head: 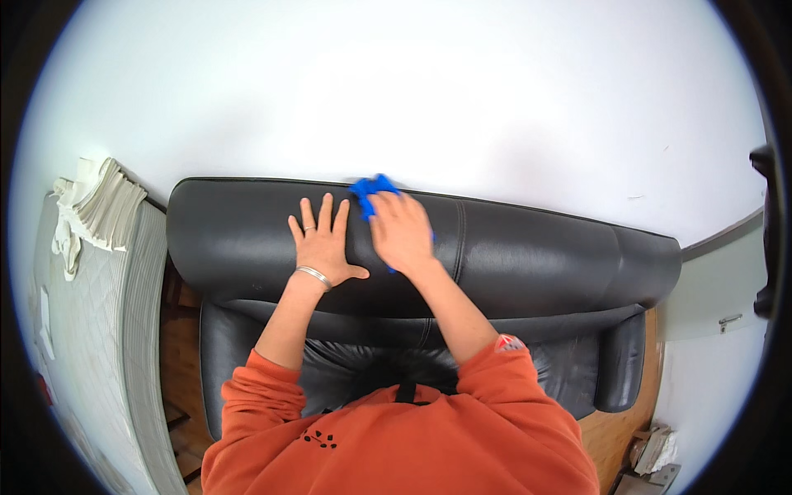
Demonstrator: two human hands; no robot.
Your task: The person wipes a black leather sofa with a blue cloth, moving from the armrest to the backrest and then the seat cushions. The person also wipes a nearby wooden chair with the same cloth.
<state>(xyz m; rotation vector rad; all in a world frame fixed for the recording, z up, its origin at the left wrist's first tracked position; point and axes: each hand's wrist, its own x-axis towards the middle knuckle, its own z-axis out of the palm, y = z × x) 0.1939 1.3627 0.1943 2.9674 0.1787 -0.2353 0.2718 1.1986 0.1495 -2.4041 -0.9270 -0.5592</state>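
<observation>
A black leather sofa (538, 260) stretches across the view, its padded backrest against the white wall. My left hand (325, 247) lies flat on top of the backrest with its fingers spread, holding nothing. It wears a ring and a silver bracelet (314, 276). Just to its right, my right hand (402, 232) presses a blue cloth (374, 185) onto the leather near the backrest's rear edge. Part of the cloth bunches out past the fingertips; the rest is mostly hidden under the palm. A stitched seam (460, 238) runs down the backrest to the right of that hand.
White wall (396, 99) rises directly behind the backrest. At left stands a pale mattress (99, 322) with a stack of folded off-white cloth (108, 207) on it. A door handle (731, 322) shows at right. Paper-like bundles (656, 448) lie at the lower right on the wooden floor (609, 433).
</observation>
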